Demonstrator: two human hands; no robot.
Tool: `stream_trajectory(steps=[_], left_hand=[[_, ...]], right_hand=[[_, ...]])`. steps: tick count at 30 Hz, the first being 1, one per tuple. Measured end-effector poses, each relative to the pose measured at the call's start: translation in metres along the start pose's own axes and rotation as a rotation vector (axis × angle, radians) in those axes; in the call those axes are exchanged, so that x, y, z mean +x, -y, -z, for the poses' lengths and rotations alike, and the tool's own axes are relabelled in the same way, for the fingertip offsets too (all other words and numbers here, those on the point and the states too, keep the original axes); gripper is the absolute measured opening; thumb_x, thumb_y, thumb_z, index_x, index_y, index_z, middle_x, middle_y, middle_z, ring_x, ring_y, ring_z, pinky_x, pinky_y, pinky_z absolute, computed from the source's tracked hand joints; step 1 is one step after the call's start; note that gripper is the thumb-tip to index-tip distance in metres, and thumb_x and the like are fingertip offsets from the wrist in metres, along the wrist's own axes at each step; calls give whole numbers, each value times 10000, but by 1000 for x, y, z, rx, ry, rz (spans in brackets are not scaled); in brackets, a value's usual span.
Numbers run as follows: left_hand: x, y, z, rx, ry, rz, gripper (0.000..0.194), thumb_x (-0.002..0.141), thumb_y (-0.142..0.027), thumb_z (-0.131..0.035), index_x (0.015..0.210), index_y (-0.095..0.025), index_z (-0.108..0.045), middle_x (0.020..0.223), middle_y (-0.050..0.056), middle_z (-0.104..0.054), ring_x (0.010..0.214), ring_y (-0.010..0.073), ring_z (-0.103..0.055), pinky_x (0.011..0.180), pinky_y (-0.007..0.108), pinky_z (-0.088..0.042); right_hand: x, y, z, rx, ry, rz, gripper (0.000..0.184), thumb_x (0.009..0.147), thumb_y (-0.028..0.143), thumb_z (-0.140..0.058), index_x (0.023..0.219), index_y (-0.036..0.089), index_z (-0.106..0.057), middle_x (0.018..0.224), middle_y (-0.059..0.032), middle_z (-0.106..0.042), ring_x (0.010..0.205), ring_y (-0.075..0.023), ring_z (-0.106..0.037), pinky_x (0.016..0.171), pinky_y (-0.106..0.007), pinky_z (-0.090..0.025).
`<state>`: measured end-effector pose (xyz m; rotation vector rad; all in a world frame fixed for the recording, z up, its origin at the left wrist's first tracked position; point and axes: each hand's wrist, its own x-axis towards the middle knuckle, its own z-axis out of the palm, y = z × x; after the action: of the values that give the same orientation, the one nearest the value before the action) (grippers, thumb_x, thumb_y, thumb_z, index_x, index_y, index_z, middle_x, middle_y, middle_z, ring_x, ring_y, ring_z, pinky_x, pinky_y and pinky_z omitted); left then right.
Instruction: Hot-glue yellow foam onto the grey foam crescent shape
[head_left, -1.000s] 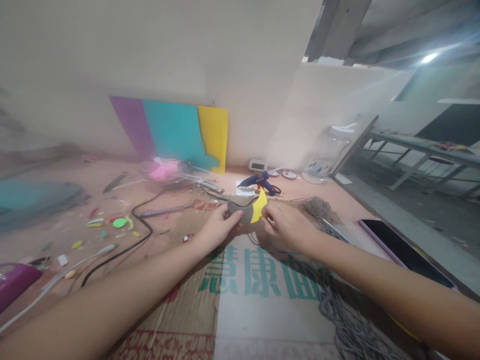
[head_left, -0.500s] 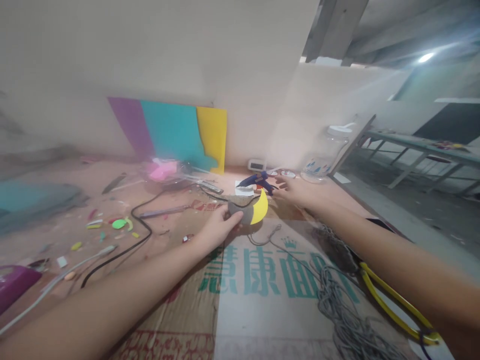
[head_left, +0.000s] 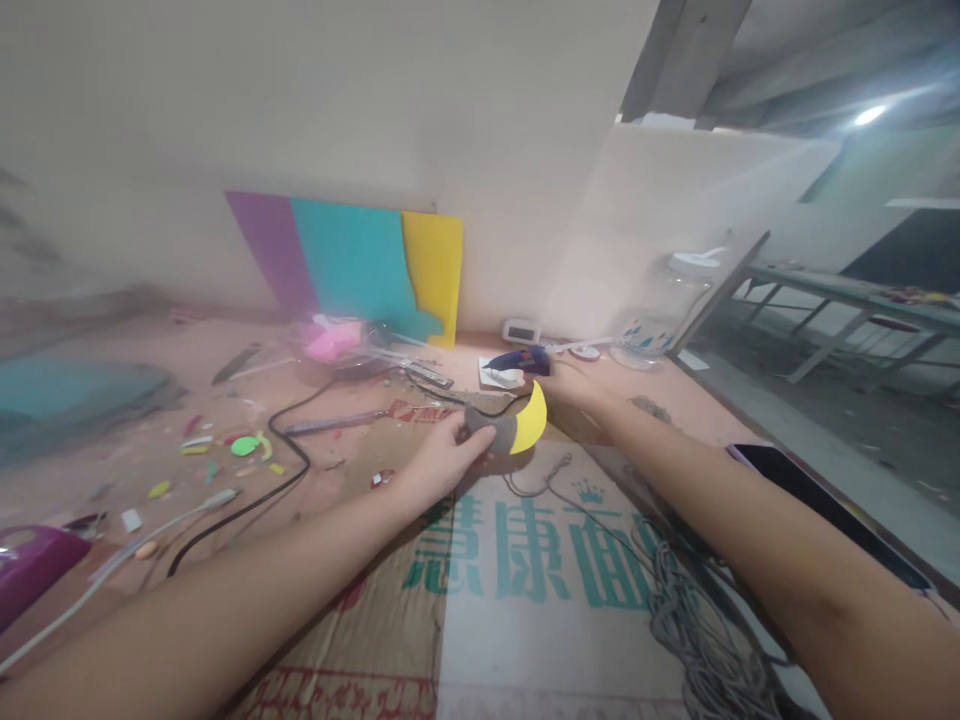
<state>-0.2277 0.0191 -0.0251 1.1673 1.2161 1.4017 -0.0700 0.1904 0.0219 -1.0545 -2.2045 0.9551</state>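
My left hand [head_left: 448, 452] pinches a grey rounded piece between thumb and fingers, above the printed cardboard. A yellow crescent [head_left: 532, 420] shows at the right edge of that grey piece [head_left: 501, 432]. Farther back, my right hand [head_left: 564, 385] is closed around the handle of a dark blue glue gun [head_left: 521, 360]. The handle is mostly hidden by the hand. The gun's nozzle points left, over a small white paper [head_left: 491, 372] at the back of the table.
Grey yarn [head_left: 694, 620] lies tangled at right, near a phone [head_left: 825, 510]. A clear jar [head_left: 660, 310] stands at the back right. Coloured foam sheets [head_left: 349, 260] lean on the wall. Cables and small scraps lie left; a magenta object [head_left: 37, 560] sits at the edge.
My right hand has gone from open fingers beside the glue gun to a hold on its handle. My left hand still pinches the grey piece. The view has shifted slightly.
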Motion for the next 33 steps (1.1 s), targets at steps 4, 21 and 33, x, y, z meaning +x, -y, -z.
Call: stream_trajectory(steps=[4,21,33], left_hand=[[-2,-7,-1,-7,-1,15,337,718,-408,-666,896,-138,-573,707,-10,-606,539,95,-524,506,213,-409],[1,-4,2,-8,-88,-29,286,747,-411,-613,855,-159,-535,582,-50,-530,480,90,-497,463,204,-402],[-2,-9,4,61,-69,-43,229,772,-376,-589,828,-161,-536,589,-41,-539,506,99,-510,491,211,-415]], right_hand=[[0,3,4,-30,-23,-3,229,802,276,-669,991,152,-630,919,-124,-718,716,-222,-664,603,-295,-532],[-100,31,28,-2,-72,154,269,893,416,-517,937,196,-665,962,-69,-711,868,-216,-677,775,-331,-531],[-130,7,9,-102,-1,189,172,801,400,-614,841,233,-626,782,-28,-701,727,-240,-657,667,-366,-559]])
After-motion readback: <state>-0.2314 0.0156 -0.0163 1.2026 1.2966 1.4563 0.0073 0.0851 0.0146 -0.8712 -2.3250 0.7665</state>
